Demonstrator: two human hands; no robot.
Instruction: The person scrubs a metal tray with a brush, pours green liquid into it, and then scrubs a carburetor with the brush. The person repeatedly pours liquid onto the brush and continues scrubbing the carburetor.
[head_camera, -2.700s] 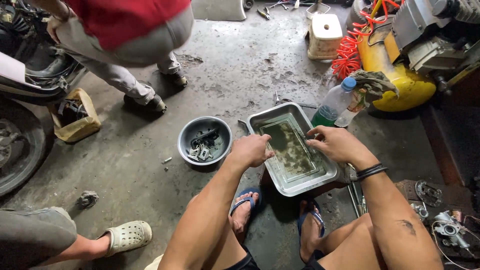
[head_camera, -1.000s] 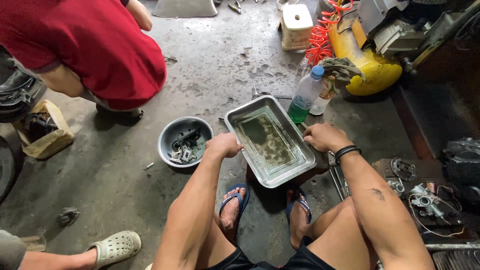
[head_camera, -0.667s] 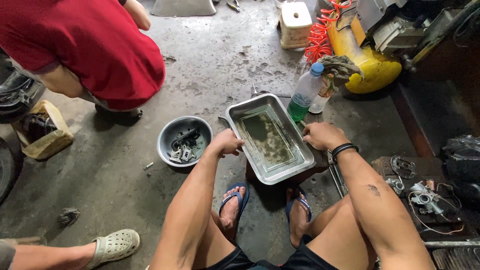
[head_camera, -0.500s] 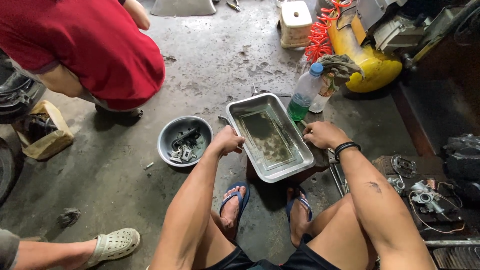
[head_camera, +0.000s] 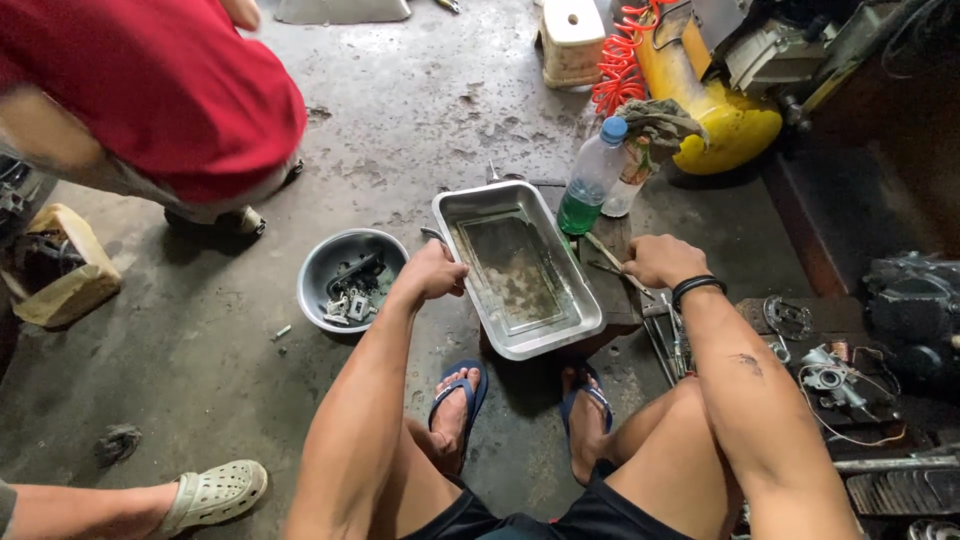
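Observation:
A rectangular metal tray with dirty liquid in its bottom sits on the concrete floor in front of my feet. My left hand grips the tray's left rim. My right hand, with a black band on its wrist, rests just right of the tray. Its fingers are curled on a thin tool that lies on a dark block. Whether it truly holds the tool is hard to tell.
A grey bowl of small metal parts stands left of the tray. A plastic bottle of green liquid and a yellow tank stand behind. A person in a red shirt crouches at the far left. Engine parts lie right.
My right hand has come out of the tray to the tools on its right, and my left hand has gone to the left rim. The person in red has bent lower.

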